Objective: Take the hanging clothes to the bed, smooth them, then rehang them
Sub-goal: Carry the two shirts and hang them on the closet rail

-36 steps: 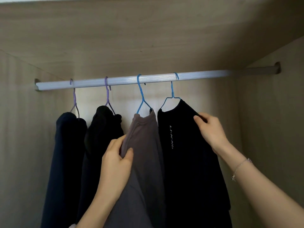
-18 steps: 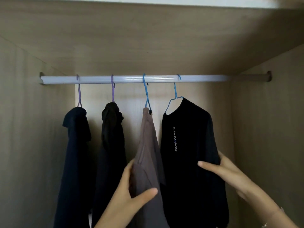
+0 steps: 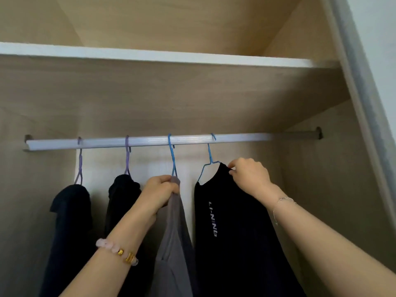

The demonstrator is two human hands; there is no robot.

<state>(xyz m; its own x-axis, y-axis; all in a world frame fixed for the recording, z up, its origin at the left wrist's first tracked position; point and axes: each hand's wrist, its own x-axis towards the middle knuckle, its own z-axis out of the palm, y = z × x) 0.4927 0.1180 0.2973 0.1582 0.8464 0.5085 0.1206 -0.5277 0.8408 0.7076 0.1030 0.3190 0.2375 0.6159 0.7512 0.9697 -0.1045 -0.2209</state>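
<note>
Several garments hang from a silver rail (image 3: 150,140) inside a wooden wardrobe. A grey-brown top (image 3: 175,243) hangs on a blue hanger (image 3: 172,155); my left hand (image 3: 159,192) is closed around its neck just under the hook. To its right a black shirt with white lettering (image 3: 231,232) hangs on a second blue hanger (image 3: 209,156). My right hand (image 3: 249,175) pinches that shirt's shoulder at the hanger's right end. Further left hang a black garment (image 3: 120,200) and a dark navy one (image 3: 70,221), both on purple hangers.
A white-edged shelf (image 3: 171,57) runs above the rail. Wardrobe side walls close in on the left and right, and a pale door frame (image 3: 364,103) slants down the right. The rail is bare to the right of the black shirt.
Both hands have risen from the lower parts of the garments to their tops, the left now gripping the grey-brown top's neck, the right the black shirt's shoulder. The camera has tilted upward.
</note>
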